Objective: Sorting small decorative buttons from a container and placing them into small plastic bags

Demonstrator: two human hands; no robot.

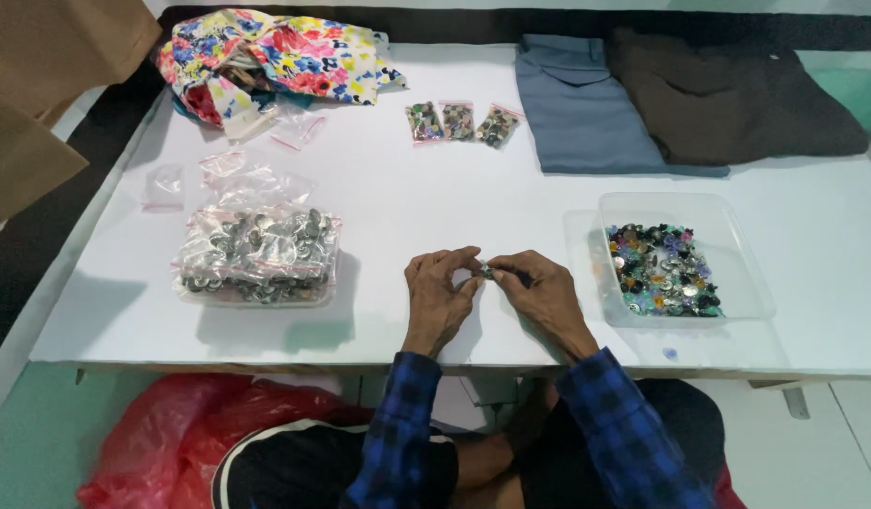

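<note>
My left hand (438,294) and my right hand (541,292) meet just above the white table (407,203) near its front edge. Between the fingertips of both hands sits a small dark button-like piece (488,271); I cannot tell whether the left fingers grip it or only touch it. To the right of my right hand stands a clear plastic tray (737,273) holding several small coloured buttons (662,269). Left of my left hand lies a clear bag of silvery metal buttons (258,256).
Three small zip bags of coloured buttons (459,123) lie at the back middle. Empty clear bags (223,174) lie at the back left, beside a floral fabric bundle (275,58). Folded blue cloth (586,113) and brown cloth (728,94) lie at the back right. A red plastic bag (186,434) sits below the table.
</note>
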